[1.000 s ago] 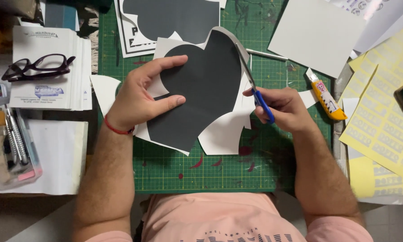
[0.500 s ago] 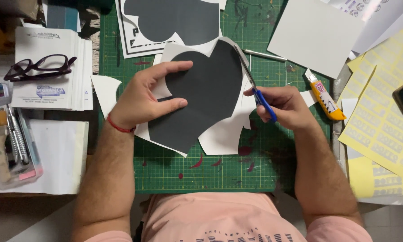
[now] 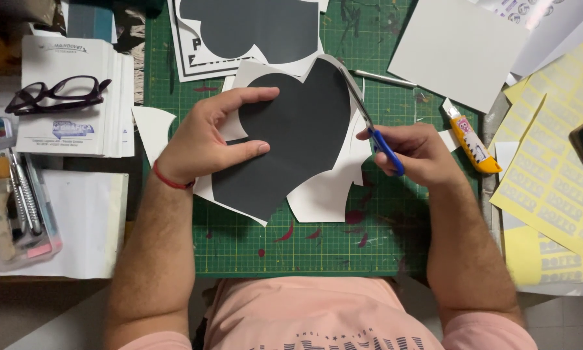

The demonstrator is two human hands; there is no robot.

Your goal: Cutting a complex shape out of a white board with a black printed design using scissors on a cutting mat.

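My left hand (image 3: 210, 139) holds a white sheet printed with a black heart-like shape (image 3: 291, 142), thumb and fingers pinching its left side above the green cutting mat (image 3: 252, 249). My right hand (image 3: 418, 152) grips blue-handled scissors (image 3: 375, 133). Their blades run up along the right edge of the black shape, where a thin white strip curls away at the top.
A second printed sheet with a black shape (image 3: 252, 29) lies at the mat's top. A yellow utility knife (image 3: 471, 139) and grey card (image 3: 456, 48) sit right, yellow label sheets (image 3: 557, 188) beyond. Glasses (image 3: 55, 94) rest on a white stack left, near a tool tray (image 3: 16, 214).
The sheet has turned slightly in my left hand and the scissors have advanced a little up the shape's right edge. Both hands stay in roughly the same place.
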